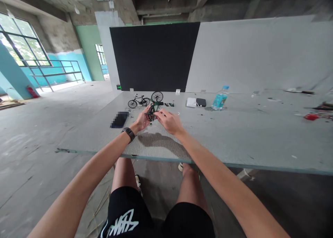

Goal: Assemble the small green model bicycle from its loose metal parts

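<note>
A small model bicycle with a green frame point(156, 106) is held over the table, one spoked wheel pointing away from me and the other between my hands. My left hand point(142, 119) is closed on its near wheel from the left. From the right, my right hand point(168, 120) has its fingers pinched at the same wheel; whether they also hold a small part is hidden. Just beyond my left hand stands a black model bicycle point(139, 101). Small dark green parts point(169, 104) lie to the right of the held bicycle.
The grey table point(221, 137) bears a dark phone point(119, 120) at left, a white box point(191, 102) and a black box point(201, 102) further back, a blue-labelled bottle point(220, 98), and a red item point(311, 117) at far right. A black-and-white panel stands behind.
</note>
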A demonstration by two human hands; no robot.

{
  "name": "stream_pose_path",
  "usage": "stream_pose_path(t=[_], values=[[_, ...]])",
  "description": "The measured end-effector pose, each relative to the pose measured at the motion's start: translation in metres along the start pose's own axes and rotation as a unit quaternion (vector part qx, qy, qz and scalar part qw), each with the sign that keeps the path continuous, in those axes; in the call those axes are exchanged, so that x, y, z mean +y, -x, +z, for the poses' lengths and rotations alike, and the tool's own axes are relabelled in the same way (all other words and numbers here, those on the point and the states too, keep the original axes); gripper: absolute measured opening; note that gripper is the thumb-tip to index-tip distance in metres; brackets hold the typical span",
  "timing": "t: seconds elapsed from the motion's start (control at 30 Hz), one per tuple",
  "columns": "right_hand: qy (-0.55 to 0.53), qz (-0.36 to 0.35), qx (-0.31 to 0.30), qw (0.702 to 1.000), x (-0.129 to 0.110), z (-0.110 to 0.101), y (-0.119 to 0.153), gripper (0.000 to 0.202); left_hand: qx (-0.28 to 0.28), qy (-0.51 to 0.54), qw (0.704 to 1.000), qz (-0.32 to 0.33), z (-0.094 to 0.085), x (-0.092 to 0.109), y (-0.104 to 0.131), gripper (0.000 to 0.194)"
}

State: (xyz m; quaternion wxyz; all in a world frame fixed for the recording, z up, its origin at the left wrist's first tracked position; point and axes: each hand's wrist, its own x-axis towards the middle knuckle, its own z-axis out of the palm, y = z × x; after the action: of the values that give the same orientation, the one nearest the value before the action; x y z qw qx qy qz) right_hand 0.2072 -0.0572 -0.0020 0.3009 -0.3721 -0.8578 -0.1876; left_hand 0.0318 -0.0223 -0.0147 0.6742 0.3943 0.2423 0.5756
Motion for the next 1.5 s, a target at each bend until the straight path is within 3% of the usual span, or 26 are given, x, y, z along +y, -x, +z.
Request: stream_pose_path(t=[0.57,0.8,1.0,1.5], values=[[-0.037,-0.01,-0.009,0.999,0.004,0.003,-0.002,0.033,0.016,-0.028,0.999,0.01,0.008,-0.002,-0.001,0.023],[-0.113,-0.025,0.021,0.993,0.009,0.004,-0.003,0.028,0.013,-0.041,0.999,0.006,0.002,-0.002,-0.003,0.021],[-0.104,-0.011,0.037,0.994,0.013,0.007,-0.004,0.03,0.013,-0.046,0.999,0.015,0.003,-0.002,-0.004,0.03],[-0.142,0.005,0.028,0.99,0.013,0.012,-0.004,0.02,0.023,-0.023,0.999,0.014,0.006,0.0,0.0,0.022]])
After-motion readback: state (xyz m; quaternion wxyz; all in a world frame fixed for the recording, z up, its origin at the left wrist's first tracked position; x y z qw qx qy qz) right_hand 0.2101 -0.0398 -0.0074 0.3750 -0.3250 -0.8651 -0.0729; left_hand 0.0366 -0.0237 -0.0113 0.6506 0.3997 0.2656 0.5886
